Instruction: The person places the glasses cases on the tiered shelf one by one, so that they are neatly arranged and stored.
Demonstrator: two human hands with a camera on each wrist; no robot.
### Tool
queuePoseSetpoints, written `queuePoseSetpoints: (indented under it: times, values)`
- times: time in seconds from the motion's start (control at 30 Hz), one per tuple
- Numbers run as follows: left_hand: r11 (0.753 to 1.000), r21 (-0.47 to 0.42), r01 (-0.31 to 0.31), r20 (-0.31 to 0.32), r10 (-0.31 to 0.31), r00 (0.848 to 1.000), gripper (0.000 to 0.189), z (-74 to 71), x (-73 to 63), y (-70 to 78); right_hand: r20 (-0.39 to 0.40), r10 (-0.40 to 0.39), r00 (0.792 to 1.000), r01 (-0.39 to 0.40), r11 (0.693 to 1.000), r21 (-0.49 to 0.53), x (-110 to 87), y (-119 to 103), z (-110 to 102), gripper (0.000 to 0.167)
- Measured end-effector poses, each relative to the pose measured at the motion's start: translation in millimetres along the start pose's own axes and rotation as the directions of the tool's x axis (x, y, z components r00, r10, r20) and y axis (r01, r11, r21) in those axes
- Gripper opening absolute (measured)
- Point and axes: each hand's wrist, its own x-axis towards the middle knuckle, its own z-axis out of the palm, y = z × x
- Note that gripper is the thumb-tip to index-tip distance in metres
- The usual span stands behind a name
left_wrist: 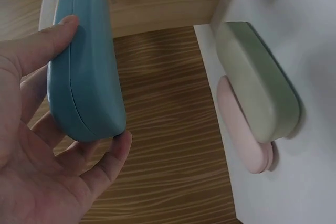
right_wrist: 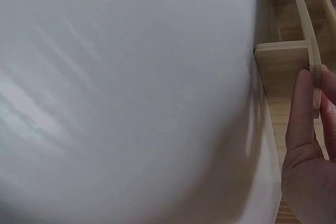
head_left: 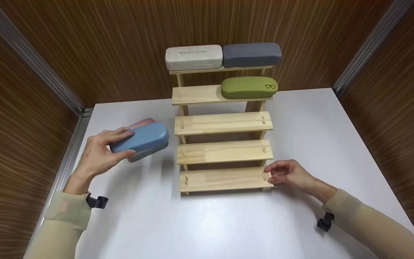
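My left hand (head_left: 99, 151) grips a blue glasses case (head_left: 147, 136) by its left end, raised to the left of a wooden tiered shelf (head_left: 225, 153). In the left wrist view, thumb and fingers lie on opposite sides of the case. Beyond it, a pale green case (left_wrist: 254, 80) and a pink case (left_wrist: 242, 129) lie side by side on the white table; from the head, the blue case hides most of them. At the lowest tier's right end, my right hand (head_left: 293, 175) pinches the board's edge (right_wrist: 316, 90) between thumb and fingers.
On the top tier stand a whitish case (head_left: 194, 59) and a grey-blue case (head_left: 252, 55). A bright green case (head_left: 244, 88) with a glasses drawing sits at the right of the second tier. Wood-grain panels (head_left: 120, 43) enclose the white table (head_left: 207, 223) at the back and sides.
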Motion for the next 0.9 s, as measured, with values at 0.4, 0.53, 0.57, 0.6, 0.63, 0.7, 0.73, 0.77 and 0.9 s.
queuePoseSetpoints:
  times: [0.4, 0.53, 0.57, 0.6, 0.63, 0.7, 0.73, 0.77, 0.9]
  values:
    - [0.999, 0.015, -0.051, 0.014, 0.051, 0.999, 0.054, -6.6, 25.4, 15.8, -0.001, 0.014, 1.0, -0.014, 1.0, 0.006, -0.8, -1.7, 0.4, 0.038]
    - [0.998, 0.009, -0.059, 0.021, 0.059, 0.998, 0.054, -8.4, 33.8, 21.4, -0.003, 0.02, 1.0, -0.02, 1.0, 0.007, -0.4, -1.4, 0.5, 0.037]
    - [0.998, 0.01, -0.063, 0.022, 0.063, 0.998, 0.054, -8.6, 36.1, 22.7, -0.003, 0.023, 1.0, -0.023, 1.0, 0.008, -0.5, -1.5, 0.3, 0.036]
    - [0.998, 0.01, -0.067, 0.024, 0.067, 0.997, 0.054, -8.7, 38.3, 24.0, -0.003, 0.027, 1.0, -0.027, 1.0, 0.009, -0.4, -1.6, 0.3, 0.036]
    - [0.997, 0.009, -0.071, 0.026, 0.07, 0.997, 0.054, -8.7, 40.4, 25.3, -0.003, 0.029, 1.0, -0.029, 1.0, 0.009, -0.5, -1.7, 0.3, 0.036]
    - [0.996, 0.003, -0.084, 0.025, 0.084, 0.996, 0.054, -8.8, 44.8, 27.6, 0.002, 0.029, 1.0, -0.029, 1.0, 0.007, -0.5, -1.6, 0.3, 0.037]
    - [0.996, 0.001, -0.088, 0.027, 0.088, 0.996, 0.054, -8.8, 46.7, 28.9, 0.005, 0.031, 1.0, -0.031, 1.0, 0.007, -0.5, -1.6, 0.2, 0.037]
    - [0.996, -0.003, -0.092, 0.027, 0.092, 0.995, 0.054, -8.8, 48.6, 30.1, 0.007, 0.03, 1.0, -0.03, 1.0, 0.009, -0.6, -1.6, 0.3, 0.037]
    - [0.996, -0.028, -0.087, 0.034, 0.088, 0.996, 0.055, -9.3, 54.9, 35.6, 0.012, 0.025, 1.0, -0.025, 1.0, 0.004, -0.8, -1.1, -0.1, 0.039]
